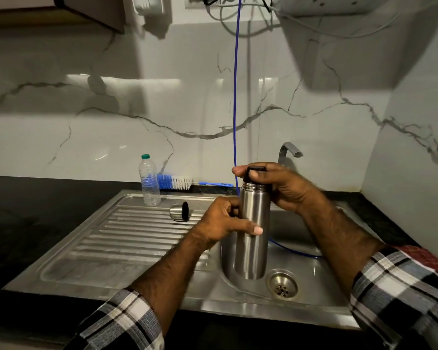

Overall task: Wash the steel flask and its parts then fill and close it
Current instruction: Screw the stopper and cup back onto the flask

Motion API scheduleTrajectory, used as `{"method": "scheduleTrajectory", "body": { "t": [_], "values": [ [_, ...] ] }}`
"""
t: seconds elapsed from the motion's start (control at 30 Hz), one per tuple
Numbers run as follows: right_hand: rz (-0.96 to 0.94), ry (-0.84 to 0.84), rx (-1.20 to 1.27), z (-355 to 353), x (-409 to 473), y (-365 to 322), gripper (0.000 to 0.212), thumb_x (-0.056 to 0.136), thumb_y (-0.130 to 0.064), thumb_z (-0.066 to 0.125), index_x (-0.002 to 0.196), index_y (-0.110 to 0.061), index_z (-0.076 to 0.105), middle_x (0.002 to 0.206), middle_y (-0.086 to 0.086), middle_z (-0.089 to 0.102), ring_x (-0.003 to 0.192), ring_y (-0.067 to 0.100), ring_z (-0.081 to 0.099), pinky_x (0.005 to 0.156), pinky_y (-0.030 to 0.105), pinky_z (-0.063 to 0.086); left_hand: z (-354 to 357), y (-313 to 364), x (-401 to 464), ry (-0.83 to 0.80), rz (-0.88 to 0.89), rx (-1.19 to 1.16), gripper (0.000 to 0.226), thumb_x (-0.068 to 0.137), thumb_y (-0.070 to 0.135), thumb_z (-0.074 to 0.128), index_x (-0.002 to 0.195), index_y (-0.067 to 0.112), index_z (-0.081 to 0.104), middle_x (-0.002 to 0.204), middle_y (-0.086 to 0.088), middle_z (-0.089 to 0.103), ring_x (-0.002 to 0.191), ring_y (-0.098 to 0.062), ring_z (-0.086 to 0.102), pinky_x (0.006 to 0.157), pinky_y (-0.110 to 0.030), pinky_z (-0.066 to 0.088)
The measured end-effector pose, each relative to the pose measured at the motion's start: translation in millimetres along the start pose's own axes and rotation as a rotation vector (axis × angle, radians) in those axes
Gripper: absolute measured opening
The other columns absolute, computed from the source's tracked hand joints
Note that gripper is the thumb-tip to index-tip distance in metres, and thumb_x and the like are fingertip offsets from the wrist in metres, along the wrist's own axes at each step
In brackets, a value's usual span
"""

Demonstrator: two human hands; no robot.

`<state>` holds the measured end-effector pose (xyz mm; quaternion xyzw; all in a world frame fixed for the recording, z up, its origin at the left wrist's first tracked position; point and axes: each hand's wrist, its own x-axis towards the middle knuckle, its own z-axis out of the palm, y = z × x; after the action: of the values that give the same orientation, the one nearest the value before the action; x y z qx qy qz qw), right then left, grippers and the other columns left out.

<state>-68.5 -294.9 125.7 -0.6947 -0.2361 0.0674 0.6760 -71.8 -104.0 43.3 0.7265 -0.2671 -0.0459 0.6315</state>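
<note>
left hand (223, 223) clamps flask (253, 233) upright over sink (314, 248) | right hand (281, 188) pinches stopper (256, 170) at 12 | cup (178, 211) lying at 9, contents unseen

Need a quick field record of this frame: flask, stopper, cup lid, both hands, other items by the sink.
flask: upright, held over the sink basin
stopper: black, at flask mouth
left hand: gripping flask body
right hand: fingers on stopper
cup lid: lying on its side on drainboard
plastic bottle: upright, capped, drainboard back edge
bottle brush: on counter against wall
tap: no water seen
</note>
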Motion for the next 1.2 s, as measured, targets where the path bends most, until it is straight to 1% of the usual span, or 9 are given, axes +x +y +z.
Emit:
{"method": "scheduleTrajectory", "body": {
  "t": [0.07,0.13,0.27,0.33,0.43,0.73,0.93,1.03,1.2],
  "values": [
    [0.018,-0.152,0.001,-8,0,0,0.061,0.067,-0.024,0.083,0.123,-0.003,0.071,0.144,0.006,0.066,0.136,0.017,0.06,0.111,0.034,0.05,-5,3,-1,-0.091,0.001,0.025,0.043,0.067,0.008,0.095,0.106,0.011,0.078,0.103,-0.013,0.08,0.098,-0.031,0.076,0.095,-0.051,0.061],
    [0.027,-0.18,-0.024,-6,5,1,0.056,0.066,-0.023,0.079,0.118,-0.003,0.071,0.146,0.005,0.064,0.138,0.018,0.059,0.111,0.034,0.049,-4,4,0,-0.128,-0.004,0.024,0.04,0.069,0.004,0.093,0.105,0.011,0.078,0.103,-0.013,0.08,0.097,-0.031,0.076,0.095,-0.053,0.061],
    [-0.013,0.027,-0.023,5,14,7,0.022,0.071,-0.013,0.075,0.092,-0.008,0.08,0.129,0.018,0.073,0.112,0.03,0.068,0.099,0.045,0.053,6,4,-2,-0.021,-0.025,-0.007,0.041,0.07,0.002,0.094,0.107,0.007,0.077,0.102,-0.012,0.081,0.095,-0.028,0.077,0.09,-0.045,0.063],
    [-0.019,0.122,-0.054,7,15,8,0.019,0.069,-0.017,0.079,0.086,-0.011,0.083,0.114,0.026,0.075,0.094,0.028,0.07,0.087,0.039,0.056,11,0,-1,0.047,-0.026,0.036,0.042,0.07,0.005,0.096,0.107,0.01,0.077,0.101,-0.009,0.081,0.095,-0.026,0.078,0.09,-0.044,0.064],
    [-0.025,0.248,-0.171,10,16,11,0.018,0.071,-0.016,0.086,0.083,-0.004,0.079,0.082,0.012,0.075,0.074,0.02,0.069,0.077,0.036,0.056,16,-5,4,0.189,-0.017,0.142,0.05,0.062,0.02,0.103,0.104,0.016,0.077,0.097,-0.003,0.081,0.09,-0.02,0.079,0.087,-0.045,0.066],
    [0.069,0.631,-0.334,29,26,17,0.027,0.07,-0.038,0.092,0.077,-0.016,0.077,0.072,-0.003,0.076,0.071,0.021,0.073,0.073,0.036,0.061,22,-16,10,0.334,-0.068,0.277,0.068,0.049,0.047,0.102,0.107,0.021,0.076,0.095,0.005,0.081,0.086,-0.012,0.078,0.082,-0.043,0.067],
    [0.048,0.114,-0.107,5,15,11,0.054,0.075,-0.038,0.084,0.114,-0.001,0.075,0.112,0.016,0.076,0.096,0.021,0.07,0.09,0.038,0.057,0,0,3,0.143,-0.056,0.175,0.05,0.065,0.017,0.101,0.107,0.013,0.075,0.098,-0.005,0.081,0.091,-0.021,0.079,0.088,-0.045,0.066],
    [0.037,0.232,-0.247,10,19,14,0.056,0.066,-0.042,0.09,0.107,-0.007,0.078,0.098,0.011,0.079,0.088,0.021,0.074,0.08,0.035,0.058,2,0,6,0.23,-0.062,0.226,0.052,0.06,0.026,0.103,0.104,0.016,0.076,0.094,-0.002,0.081,0.087,-0.019,0.079,0.085,-0.045,0.067],
    [-0.006,0.463,-0.303,24,26,18,0.023,0.076,-0.036,0.09,0.082,-0.018,0.075,0.075,0.001,0.076,0.071,0.017,0.071,0.07,0.03,0.054,10,-11,11,0.33,-0.065,0.243,0.063,0.052,0.041,0.102,0.106,0.02,0.076,0.094,0.003,0.081,0.086,-0.013,0.079,0.084,-0.045,0.067]
  ]
}}
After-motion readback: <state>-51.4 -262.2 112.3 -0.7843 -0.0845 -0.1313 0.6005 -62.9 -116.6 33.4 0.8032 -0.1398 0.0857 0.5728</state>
